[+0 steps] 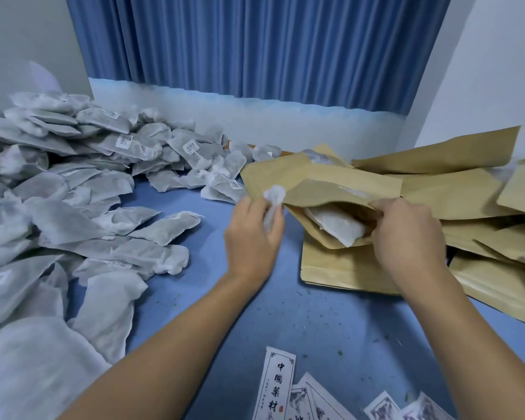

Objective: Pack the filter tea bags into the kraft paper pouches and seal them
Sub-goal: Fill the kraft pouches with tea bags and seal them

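I see a bare strip of blue tabletop (pixel 194 313) btw the tea bag heap (pixel 73 183) on the L and the kraft pouch stack (pixel 455 189) on the R; printed labels (pixel 278 386) lie at the near edge. The open pouch (pixel 331 189) is held over the stack w/ one filter bag (pixel 334 225) lying in its mouth. My right hand (pixel 406 234) grips the mouth edge, fingers curled. My left hand (pixel 252 234) is closed round a second bag (pixel 273 198), just beside the mouth.
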`<act>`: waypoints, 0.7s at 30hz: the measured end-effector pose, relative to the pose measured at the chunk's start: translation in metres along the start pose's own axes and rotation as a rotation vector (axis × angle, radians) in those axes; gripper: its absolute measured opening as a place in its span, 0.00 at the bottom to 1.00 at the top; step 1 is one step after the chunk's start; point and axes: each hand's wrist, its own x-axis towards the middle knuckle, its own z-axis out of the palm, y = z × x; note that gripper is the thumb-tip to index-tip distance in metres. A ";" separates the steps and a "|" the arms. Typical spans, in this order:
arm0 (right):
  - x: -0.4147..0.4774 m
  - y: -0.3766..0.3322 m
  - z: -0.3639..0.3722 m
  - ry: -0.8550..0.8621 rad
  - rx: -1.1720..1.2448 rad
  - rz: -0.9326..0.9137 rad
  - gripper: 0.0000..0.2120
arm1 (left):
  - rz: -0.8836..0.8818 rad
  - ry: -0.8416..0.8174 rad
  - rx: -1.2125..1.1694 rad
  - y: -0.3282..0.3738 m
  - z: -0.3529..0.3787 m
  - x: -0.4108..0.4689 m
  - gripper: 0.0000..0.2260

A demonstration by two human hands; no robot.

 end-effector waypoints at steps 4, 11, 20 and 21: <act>0.004 0.005 -0.010 0.022 0.061 0.051 0.19 | 0.396 0.111 -0.227 0.037 -0.006 -0.023 0.08; 0.008 0.013 -0.025 0.043 0.054 0.091 0.15 | 0.777 0.121 -0.232 0.074 -0.025 -0.019 0.06; 0.009 0.015 -0.035 0.076 0.057 0.142 0.15 | 0.853 0.130 -0.244 0.092 -0.046 -0.027 0.09; 0.009 0.016 -0.036 0.083 0.061 0.149 0.16 | 0.858 0.120 -0.239 0.092 -0.047 -0.030 0.09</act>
